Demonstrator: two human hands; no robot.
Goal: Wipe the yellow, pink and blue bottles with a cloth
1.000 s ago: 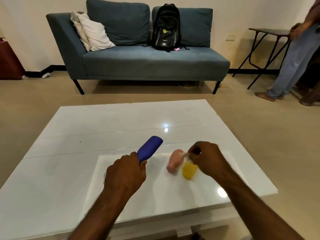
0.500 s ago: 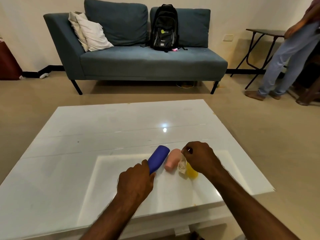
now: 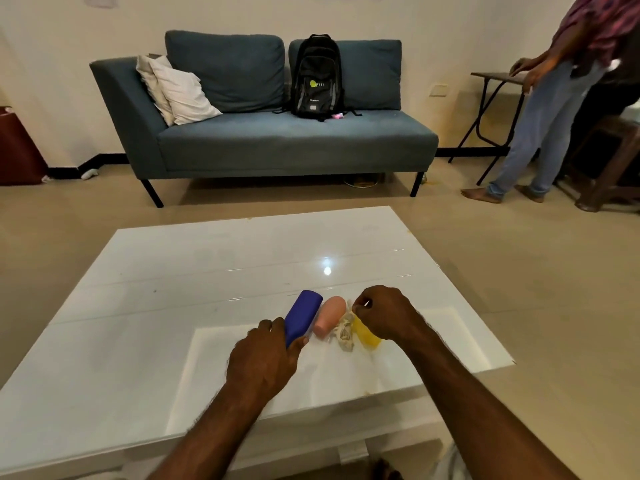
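Left hand: fingers curled round near end of blue bottle. Right hand: fisted, pinching cloth; yellow bottle beneath it. Pink bottle between hands, just beside blue.

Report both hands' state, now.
Left hand: grips the blue bottle.
Right hand: curled, pinching the cloth beside the yellow bottle.
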